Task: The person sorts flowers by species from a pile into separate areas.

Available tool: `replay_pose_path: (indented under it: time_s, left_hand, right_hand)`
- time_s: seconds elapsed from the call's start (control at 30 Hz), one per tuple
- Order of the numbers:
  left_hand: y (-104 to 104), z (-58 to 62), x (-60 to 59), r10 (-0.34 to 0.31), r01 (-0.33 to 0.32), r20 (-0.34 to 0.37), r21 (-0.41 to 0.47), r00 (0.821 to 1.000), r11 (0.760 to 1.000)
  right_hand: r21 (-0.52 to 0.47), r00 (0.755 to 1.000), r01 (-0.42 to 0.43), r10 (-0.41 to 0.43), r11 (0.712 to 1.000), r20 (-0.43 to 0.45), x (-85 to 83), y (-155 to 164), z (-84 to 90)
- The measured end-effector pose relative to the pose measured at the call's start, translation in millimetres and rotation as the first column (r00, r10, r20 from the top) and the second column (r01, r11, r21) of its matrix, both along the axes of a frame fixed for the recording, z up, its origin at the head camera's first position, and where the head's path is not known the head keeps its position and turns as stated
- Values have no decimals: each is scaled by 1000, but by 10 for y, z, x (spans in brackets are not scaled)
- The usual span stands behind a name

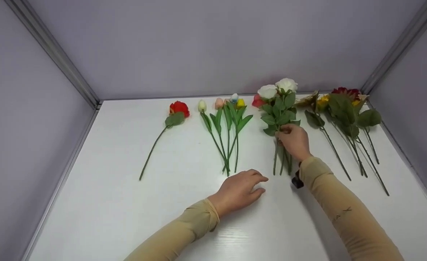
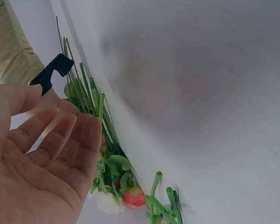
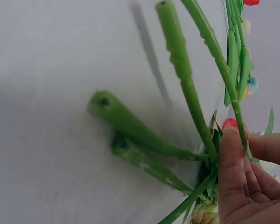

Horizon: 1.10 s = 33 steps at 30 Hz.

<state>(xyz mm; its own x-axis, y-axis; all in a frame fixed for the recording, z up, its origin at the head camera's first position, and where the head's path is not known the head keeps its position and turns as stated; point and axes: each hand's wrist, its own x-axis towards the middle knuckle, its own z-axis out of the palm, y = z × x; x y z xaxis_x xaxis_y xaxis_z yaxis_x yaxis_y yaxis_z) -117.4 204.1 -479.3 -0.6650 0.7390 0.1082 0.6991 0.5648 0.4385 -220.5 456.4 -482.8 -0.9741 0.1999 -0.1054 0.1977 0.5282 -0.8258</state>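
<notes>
The right hand (image 1: 294,140) is clenched around the green stems of a bunch of artificial white and pink roses (image 1: 278,95), which lies on the white desk (image 1: 126,203) with its blooms beyond the fingers. The left hand (image 1: 239,191) rests released, palm down, on the desk just left of the stem ends. Further left lie a bunch of pastel tulips (image 1: 228,119) and a single red flower (image 1: 179,108); to the right, a mixed red and yellow bunch (image 1: 344,105).

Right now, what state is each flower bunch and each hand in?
Red flower: lying alone on the table.
Tulip bunch: lying flat, untouched.
White rose bunch: stems gripped by the right hand.
Mixed bunch: lying flat, untouched.
Left hand: open, holding nothing.
</notes>
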Motion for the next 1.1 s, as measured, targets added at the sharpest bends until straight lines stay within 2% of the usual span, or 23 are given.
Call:
replay_pose_path:
  time_s: [0.17,0.27,0.33,0.4,0.47,0.53,0.6,0.67,0.73,0.8,0.87,0.93,1.0,1.1]
  left_hand:
    - [-108,30,-102,65,-65,1,22,998,998]
    - [-277,29,-257,145,-145,8,31,989,989]
    - [-457,7,-397,213,-213,7,29,977,977]
    - [-684,-30,-552,290,-290,-9,19,957,957]
    - [-948,-67,-706,372,-372,-21,8,928,928]
    - [-1225,-99,-847,454,-454,-36,-3,890,891]
    - [-1496,-128,-963,534,-534,-34,-20,845,845]
    - [-1745,-158,-1052,608,-608,-22,-49,794,792]
    - [-1963,-193,-1107,668,-666,-3,-86,744,741]
    - [-2145,-221,-1131,716,-707,27,-133,698,695]
    - [-2296,-240,-1134,747,-731,57,-172,662,661]
    - [-2412,-238,-1127,764,-740,85,-205,639,641]
    - [-2496,-217,-1118,771,-738,116,-230,626,634]
    - [-2572,-161,-1113,767,-720,161,-270,622,640]
  right_hand:
    - [8,1000,15,-15,1000,-14,26,0,21]
    - [32,999,25,-24,999,-41,48,9,33]
    - [66,997,32,-28,997,-73,59,14,44]
    - [114,994,29,-17,993,-112,68,8,55]
    - [170,988,7,19,985,-154,79,-19,72]
    - [228,977,-36,82,973,-195,92,-79,85]
    - [297,959,-92,165,950,-230,106,-185,94]
    - [364,933,-160,261,918,-249,130,-338,91]
    - [427,899,-239,364,872,-242,164,-535,71]
    - [480,855,-332,474,812,-211,212,-765,34]
    - [513,801,-427,575,745,-168,269,-1014,2]
    - [543,737,-504,662,671,-135,320,-1266,-14]
    - [563,676,-563,729,605,-107,359,-1507,0]
    - [574,614,-613,785,543,-87,382,-1824,59]
